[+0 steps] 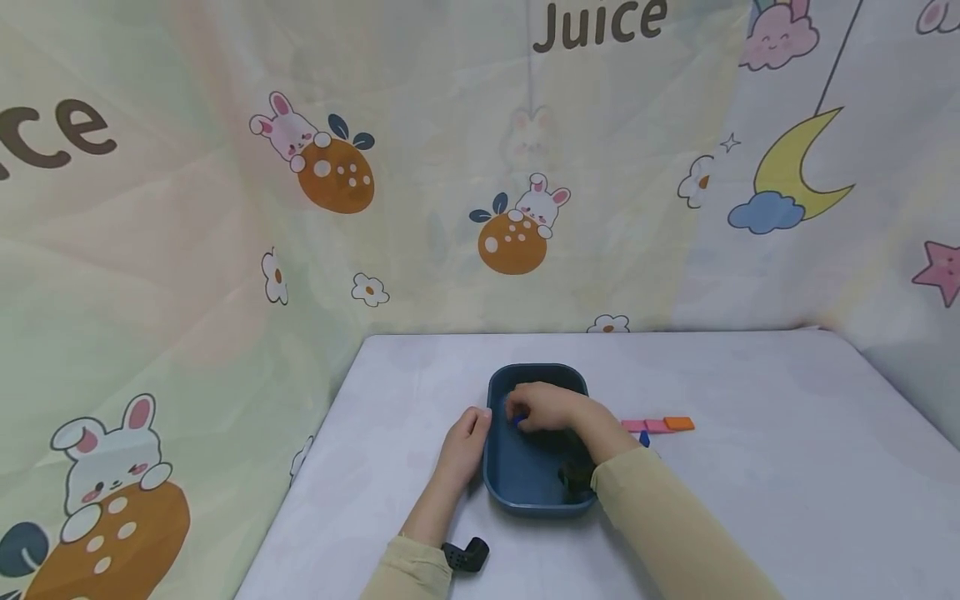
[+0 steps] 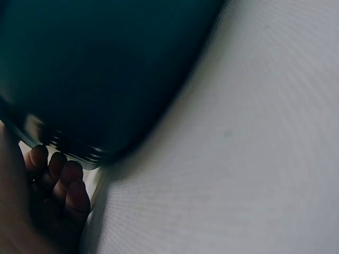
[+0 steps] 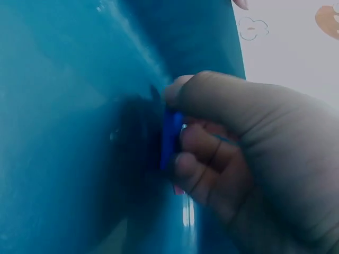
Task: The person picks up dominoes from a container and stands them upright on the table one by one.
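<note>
A dark blue rectangular bin [image 1: 517, 483] with rounded corners stands on the table. My left hand [image 1: 463, 446] holds it at its left side, fingers curled close to the rim in the left wrist view. Inside the bin, my right hand [image 1: 551, 406] pinches a small flat blue piece [image 3: 170, 138] between thumb and fingers. A bit of pink [image 3: 179, 189] shows just below that blue piece, partly hidden by the fingers. The right forearm crosses over the bin's right wall.
Right of the bin, pink pieces [image 1: 647, 426] and an orange piece [image 1: 679, 423] lie in a row on the white table [image 1: 787, 500]. A small blue piece [image 1: 644, 437] lies just in front of them. A printed cloth [image 1: 420, 167] hangs behind the table.
</note>
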Available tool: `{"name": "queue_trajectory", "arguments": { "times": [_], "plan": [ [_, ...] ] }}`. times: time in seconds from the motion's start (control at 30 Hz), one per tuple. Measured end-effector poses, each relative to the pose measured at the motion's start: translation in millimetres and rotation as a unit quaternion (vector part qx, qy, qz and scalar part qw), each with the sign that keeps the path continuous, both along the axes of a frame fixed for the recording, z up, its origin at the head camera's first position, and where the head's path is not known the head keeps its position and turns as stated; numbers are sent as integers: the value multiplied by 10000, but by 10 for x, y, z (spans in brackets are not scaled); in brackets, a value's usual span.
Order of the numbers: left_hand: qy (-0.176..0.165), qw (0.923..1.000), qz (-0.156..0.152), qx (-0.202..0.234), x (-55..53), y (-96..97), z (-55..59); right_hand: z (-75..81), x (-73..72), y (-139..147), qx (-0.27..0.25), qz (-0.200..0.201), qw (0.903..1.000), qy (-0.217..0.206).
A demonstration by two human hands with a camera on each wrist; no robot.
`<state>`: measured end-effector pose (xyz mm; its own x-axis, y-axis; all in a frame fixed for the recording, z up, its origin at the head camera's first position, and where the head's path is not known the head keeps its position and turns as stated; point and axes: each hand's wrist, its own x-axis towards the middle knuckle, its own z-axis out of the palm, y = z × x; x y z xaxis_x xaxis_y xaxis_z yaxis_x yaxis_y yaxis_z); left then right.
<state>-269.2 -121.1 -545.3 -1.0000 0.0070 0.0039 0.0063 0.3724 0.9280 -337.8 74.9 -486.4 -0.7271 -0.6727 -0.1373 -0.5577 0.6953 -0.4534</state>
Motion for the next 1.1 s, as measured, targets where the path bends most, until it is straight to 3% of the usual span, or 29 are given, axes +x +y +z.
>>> {"name": "queue_trajectory", "arguments": {
  "times": [0.2, 0.43, 0.63, 0.83, 1.1],
  "plan": [
    [-36, 10000, -14, -19, -5, 4, -7, 107, -4, 41, -409, -389, 9983, 119],
    [40, 9999, 45, -120, -5, 4, -5, 295, 47, 179, -1224, -766, 9884, -470],
    [-11, 9999, 96, -140, -2, 9, -5, 427, 108, 410, -1712, -807, 9813, -340],
    [130, 9997, 122, -142, -13, -2, -18, 505, 189, 717, -2139, -1019, 9696, -617],
    [80, 9999, 101, -99, -7, -1, -6, 496, 381, 1152, -2035, -1337, 9699, -43]
  ]
}}
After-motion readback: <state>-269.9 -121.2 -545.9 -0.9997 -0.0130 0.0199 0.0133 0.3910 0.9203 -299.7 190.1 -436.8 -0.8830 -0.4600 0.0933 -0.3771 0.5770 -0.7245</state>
